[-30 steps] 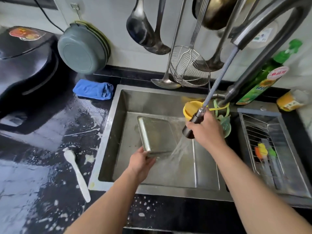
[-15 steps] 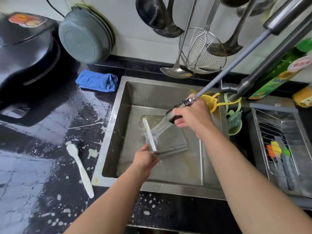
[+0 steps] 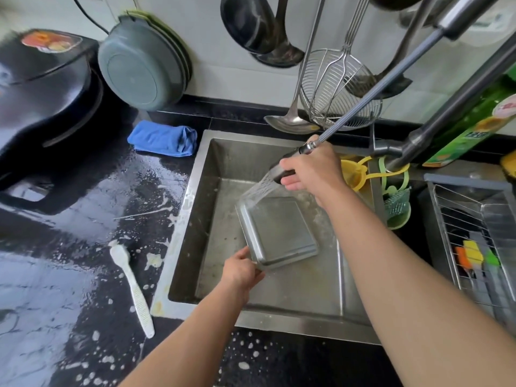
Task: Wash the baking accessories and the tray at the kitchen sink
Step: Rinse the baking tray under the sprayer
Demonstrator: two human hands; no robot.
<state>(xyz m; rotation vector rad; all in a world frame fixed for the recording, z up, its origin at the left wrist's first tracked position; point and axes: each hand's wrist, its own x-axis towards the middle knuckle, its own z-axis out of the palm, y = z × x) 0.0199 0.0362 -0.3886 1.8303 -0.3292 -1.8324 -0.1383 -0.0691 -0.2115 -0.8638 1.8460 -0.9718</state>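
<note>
left hand (image 3: pixel 242 270) holds tray (image 3: pixel 277 233) corner | right hand (image 3: pixel 312 167) grips sprayer (image 3: pixel 280 170) | water moved to tray's far edge, rinse nearly done

Lighting as I read it: bright, even, daylight-like. White glare on the wet black countertop (image 3: pixel 92 191) at left. Soft shadows inside the steel sink (image 3: pixel 195 208). Wide-angle bend: the faucet (image 3: pixel 458 88) and wall edges curve. Motion blur at the upper-left corner; the black cooker (image 3: pixel 42 88) smeared. Centre sharp.
</note>
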